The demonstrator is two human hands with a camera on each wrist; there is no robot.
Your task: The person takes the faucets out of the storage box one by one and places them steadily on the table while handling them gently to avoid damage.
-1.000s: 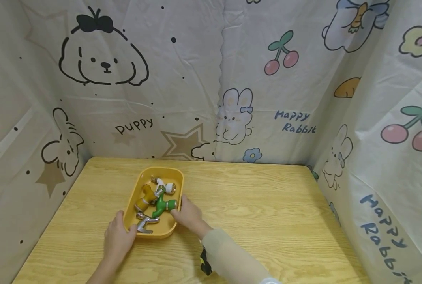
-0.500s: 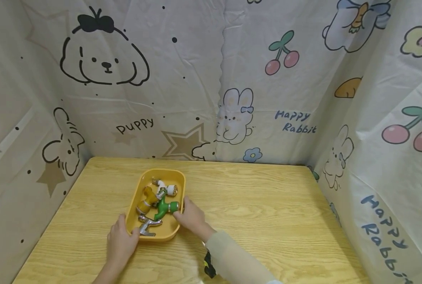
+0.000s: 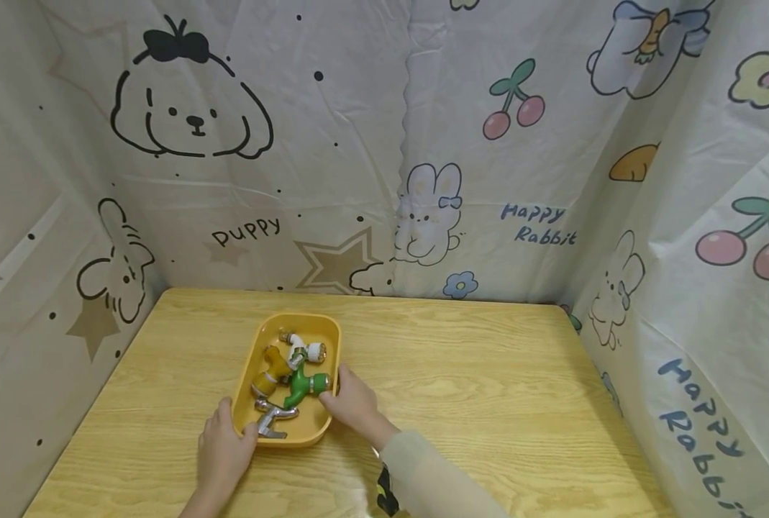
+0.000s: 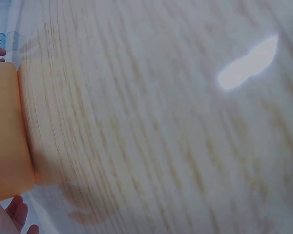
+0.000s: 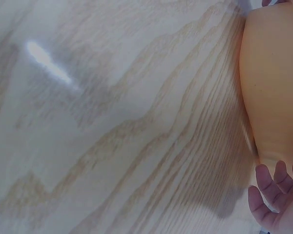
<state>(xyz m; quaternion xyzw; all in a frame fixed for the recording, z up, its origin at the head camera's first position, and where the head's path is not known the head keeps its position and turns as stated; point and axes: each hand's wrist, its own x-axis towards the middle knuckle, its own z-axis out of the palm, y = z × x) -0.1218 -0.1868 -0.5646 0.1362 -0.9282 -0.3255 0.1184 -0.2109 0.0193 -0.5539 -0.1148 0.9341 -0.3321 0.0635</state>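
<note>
A yellow plastic tray point(image 3: 316, 426) sits on the left half of the table. Inside it lie a white tap point(image 3: 316, 352), an orange-yellow tap point(image 3: 265, 383), a green tap point(image 3: 300, 385) and a chrome tap point(image 3: 272, 417). My left hand point(image 3: 224, 446) grips the tray's near left corner, thumb at the rim. On the tray's right side my right hand point(image 3: 356, 404) holds the rim, its thumb over the edge beside the green tap. Both wrist views show the outer tray wall point(image 5: 271, 87) with fingers point(image 4: 18, 214) near its lower end.
The wood-grain table point(image 3: 488, 388) stretches away to the right of the tray. A printed cloth point(image 3: 332, 108) hangs behind and at both sides. Something black and yellow point(image 3: 386, 493) shows below my right wrist.
Both hands have drawn the tray a little toward me and slightly right. The taps have travelled along with it, and the grip looks the same.
</note>
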